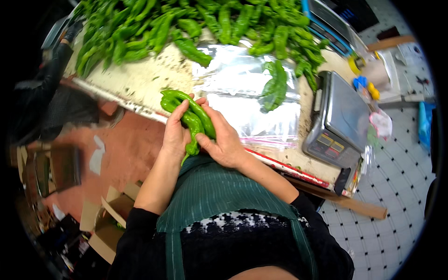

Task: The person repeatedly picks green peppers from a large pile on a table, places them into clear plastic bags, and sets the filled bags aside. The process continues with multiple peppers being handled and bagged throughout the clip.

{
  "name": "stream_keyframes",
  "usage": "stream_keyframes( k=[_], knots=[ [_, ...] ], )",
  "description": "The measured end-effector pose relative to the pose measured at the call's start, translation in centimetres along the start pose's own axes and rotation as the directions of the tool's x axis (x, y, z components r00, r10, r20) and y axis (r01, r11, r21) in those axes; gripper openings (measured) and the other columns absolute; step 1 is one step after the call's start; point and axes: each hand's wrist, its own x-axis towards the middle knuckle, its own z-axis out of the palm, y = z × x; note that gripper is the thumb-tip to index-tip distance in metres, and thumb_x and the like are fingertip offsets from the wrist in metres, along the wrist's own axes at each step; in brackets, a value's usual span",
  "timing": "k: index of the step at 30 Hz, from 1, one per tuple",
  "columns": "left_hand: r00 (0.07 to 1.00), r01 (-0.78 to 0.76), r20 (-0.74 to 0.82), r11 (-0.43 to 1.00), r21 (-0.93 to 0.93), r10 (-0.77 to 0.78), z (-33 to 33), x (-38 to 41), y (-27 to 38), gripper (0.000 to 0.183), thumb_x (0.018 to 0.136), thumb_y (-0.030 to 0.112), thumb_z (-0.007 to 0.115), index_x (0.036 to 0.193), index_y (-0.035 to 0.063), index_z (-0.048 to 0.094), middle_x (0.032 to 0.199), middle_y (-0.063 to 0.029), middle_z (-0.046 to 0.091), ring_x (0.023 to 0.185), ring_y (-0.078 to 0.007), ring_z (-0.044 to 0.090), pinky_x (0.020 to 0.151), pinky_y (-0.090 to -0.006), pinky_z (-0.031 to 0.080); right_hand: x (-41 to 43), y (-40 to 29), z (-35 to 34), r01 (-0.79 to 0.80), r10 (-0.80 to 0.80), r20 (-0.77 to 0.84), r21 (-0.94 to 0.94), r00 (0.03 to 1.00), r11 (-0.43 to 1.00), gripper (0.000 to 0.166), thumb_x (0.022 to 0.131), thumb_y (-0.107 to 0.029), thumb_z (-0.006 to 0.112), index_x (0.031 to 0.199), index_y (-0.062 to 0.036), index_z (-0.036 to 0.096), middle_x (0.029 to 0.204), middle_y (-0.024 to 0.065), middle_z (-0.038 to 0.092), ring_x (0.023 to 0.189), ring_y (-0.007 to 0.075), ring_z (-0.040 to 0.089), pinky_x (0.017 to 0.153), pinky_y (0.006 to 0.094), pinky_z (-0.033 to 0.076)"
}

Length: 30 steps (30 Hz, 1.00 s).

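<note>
Between my two hands I hold a few long green peppers [193,120] above the table's near edge. My left hand [175,129] cups them from the left, its thumb lying across them. From the right, my right hand [224,140] grips the same peppers, thumb on the lower end. Just beyond lies a stack of clear plastic zip bags [234,108] with pinkish seals toward me. One green pepper [279,85] shows on the stack's right part. A big heap of green peppers [157,24] covers the far side of the table [119,82].
A metal-topped digital scale [346,115] stands at the table's right, with a blue-framed scale [329,26] behind it. Rolls of tape [356,63] lie beyond. An open cardboard box [108,227] sits on the floor at lower left. Another person's dark sleeve [57,66] reaches in at far left.
</note>
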Motion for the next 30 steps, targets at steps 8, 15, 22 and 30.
stream_keyframes(
  k=[8, 15, 22, 30],
  knots=[
    [0.990, 0.135, 0.009, 0.951, 0.279, -0.143, 5.4, 0.5, -3.7, 0.056, 0.098, 0.054, 0.047, 0.127, 0.0058, 0.043, 0.112, -0.0103, 0.057, 0.104, -0.0218, 0.056, 0.094, -0.0376, 0.049, -3.3, -2.6, -3.5, -0.119, 0.102, -0.129, -0.135, 0.986, 0.984, 0.103, 0.062, -0.035, 0.086, 0.148, -0.0178, 0.033, 0.140, 0.0237, 0.035, 0.121, 0.0433, 0.048, 0.096, 0.0481, 0.046],
    [0.782, -0.528, 0.598, 0.321, 0.786, -0.178, 4.9, -1.2, -7.1, 0.074, 0.086, 0.049, 0.066, 0.136, -0.0002, 0.041, 0.131, -0.0162, 0.049, 0.124, -0.0299, 0.046, 0.107, -0.0433, 0.034, -12.3, -3.0, -8.2, -0.198, 0.536, -0.284, 0.714, 0.795, 0.672, 0.083, 0.070, -0.023, 0.080, 0.138, -0.0066, 0.037, 0.115, 0.0155, 0.056, 0.086, 0.0229, 0.062, 0.073, 0.0323, 0.053],
    [0.549, -0.743, 0.834, -0.487, 0.459, -0.052, 3.4, 2.0, -8.7, 0.053, 0.069, 0.011, 0.077, 0.117, 0.0065, 0.054, 0.103, -0.0139, 0.055, 0.094, -0.0306, 0.054, 0.081, -0.0415, 0.042, -21.6, -3.4, -7.5, -0.017, 0.682, -0.273, 0.922, 0.678, 0.386, 0.081, 0.074, -0.037, 0.076, 0.137, -0.0052, 0.036, 0.114, 0.0138, 0.058, 0.075, 0.0205, 0.062, 0.060, 0.0313, 0.053],
    [0.487, -0.787, 0.872, -0.411, 0.460, 0.043, 6.7, 0.9, -4.0, 0.014, 0.078, 0.001, 0.065, 0.090, 0.0055, 0.058, 0.077, -0.0104, 0.052, 0.069, -0.0302, 0.055, 0.060, -0.0393, 0.045, -16.2, -1.2, -5.5, -0.236, 0.561, -0.083, 0.850, 0.824, 0.472, 0.066, 0.082, -0.024, 0.067, 0.139, -0.0085, 0.038, 0.092, 0.0096, 0.060, 0.073, 0.0153, 0.058, 0.065, 0.0285, 0.050]
  ],
)
